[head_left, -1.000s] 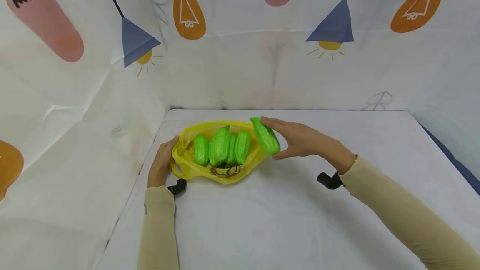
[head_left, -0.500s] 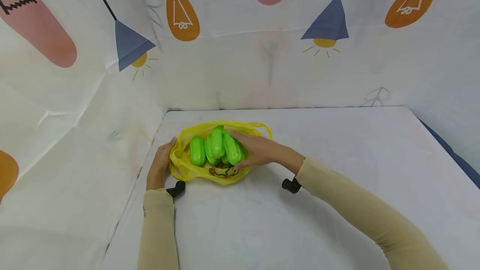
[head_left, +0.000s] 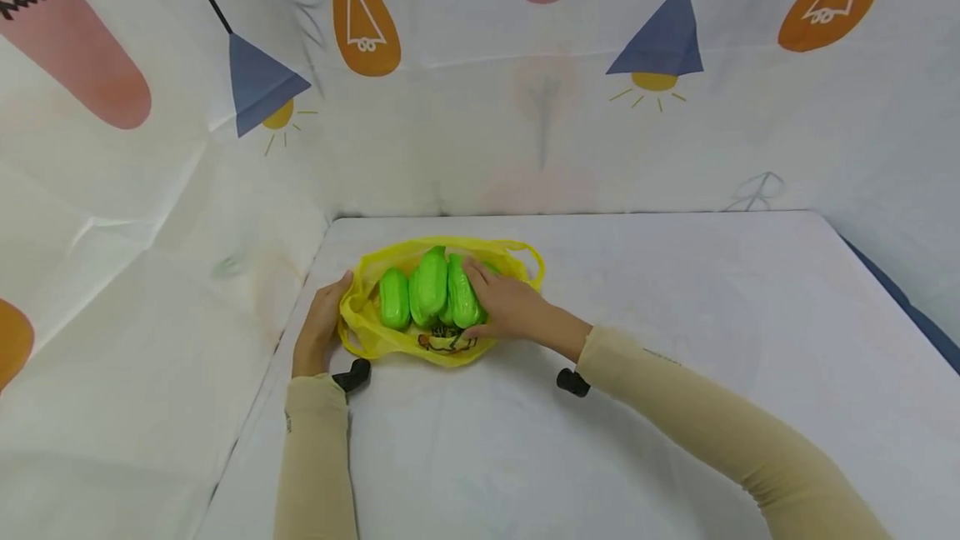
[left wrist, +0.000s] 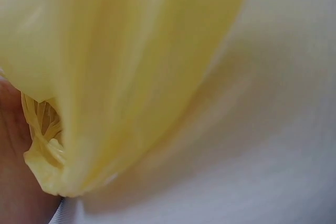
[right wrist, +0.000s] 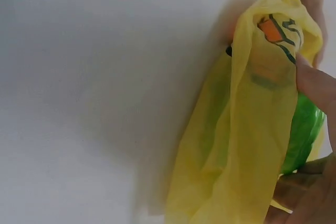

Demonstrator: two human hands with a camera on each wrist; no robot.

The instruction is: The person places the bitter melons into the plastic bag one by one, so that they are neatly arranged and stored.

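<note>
A thin yellow plastic bag (head_left: 390,344) lies on the white tabletop (head_left: 600,440), near its far left corner. The bag is open on top. Inside it lie shiny green plastic vegetables (head_left: 429,286) side by side; 3 show plainly, and more may be hidden under the hand.

The right hand (head_left: 506,307) is in the bag from the right side. Its fingers curl over the green vegetable nearest to it (head_left: 462,300), so its grip is on that one.

The left hand (head_left: 321,332) is at the left edge of the bag. Its grip pinches the bunched yellow plastic there, with the thumb against the bag.

Both arms wear tan sleeves (head_left: 315,457). Behind the bag stands a white cloth wall (head_left: 487,123) with painted orange bulbs and blue lamps.
</note>
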